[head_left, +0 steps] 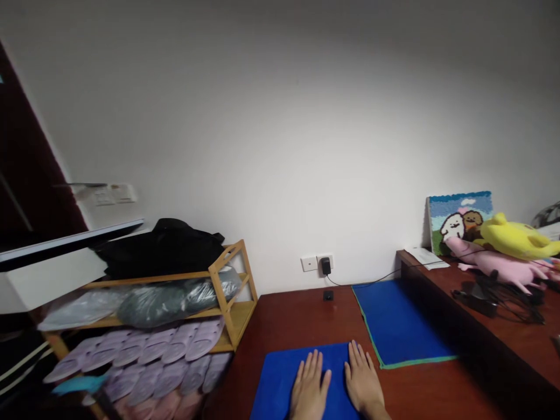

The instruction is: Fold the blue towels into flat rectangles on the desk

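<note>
A blue cloth (275,382) lies flat on the reddish-brown table (301,318) at the bottom centre. On it rests my left hand (310,388), palm down, fingers stretched forward and thumb apart, holding nothing. My right hand (363,379) lies palm down at the cloth's right side, its fingers extended and nothing in it. The two hands are side by side with a gap between them. Farther back to the right, a second blue cloth (402,326) with a green edge is spread on the table, touched by neither hand.
A wooden rack (238,303) with purple slippers (157,345) and a black bag (164,251) stands left. On the raised right surface are a pink plush (499,267), a yellow plush (518,236), black cables and a dog picture (455,224). A black plug (326,266) trails a cord.
</note>
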Tool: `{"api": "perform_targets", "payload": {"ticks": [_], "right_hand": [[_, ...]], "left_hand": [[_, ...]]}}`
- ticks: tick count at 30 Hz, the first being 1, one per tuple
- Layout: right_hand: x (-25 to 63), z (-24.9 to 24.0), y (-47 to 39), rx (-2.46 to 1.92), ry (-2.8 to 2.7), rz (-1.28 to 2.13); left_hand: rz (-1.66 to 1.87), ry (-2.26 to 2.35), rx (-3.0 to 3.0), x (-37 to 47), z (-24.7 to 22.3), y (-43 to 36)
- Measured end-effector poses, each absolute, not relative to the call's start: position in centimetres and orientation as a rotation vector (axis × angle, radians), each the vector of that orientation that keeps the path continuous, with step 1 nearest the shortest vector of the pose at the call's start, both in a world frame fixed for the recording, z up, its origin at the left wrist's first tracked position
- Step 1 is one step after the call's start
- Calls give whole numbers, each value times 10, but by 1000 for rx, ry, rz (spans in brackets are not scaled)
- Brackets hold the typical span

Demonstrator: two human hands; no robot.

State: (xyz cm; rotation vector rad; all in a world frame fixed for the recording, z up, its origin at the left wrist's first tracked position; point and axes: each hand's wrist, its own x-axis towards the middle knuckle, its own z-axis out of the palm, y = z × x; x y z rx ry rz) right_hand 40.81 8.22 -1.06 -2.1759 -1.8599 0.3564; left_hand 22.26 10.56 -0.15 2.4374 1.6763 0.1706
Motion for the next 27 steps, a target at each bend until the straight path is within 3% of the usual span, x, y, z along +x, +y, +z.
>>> {"api": "perform_targets", "payload": {"ticks": [7, 20, 27], "right_hand": [[407, -10, 84, -2205, -1847, 354], [405, -17, 15, -2198, -1846, 400], [410, -3, -12, -2156, -1849, 413]], "left_hand": [[131, 2097, 2273, 99, -18, 97], [256, 2097, 2302, 103, -15, 88], [129, 2104, 2313, 102, -6, 91]]}}
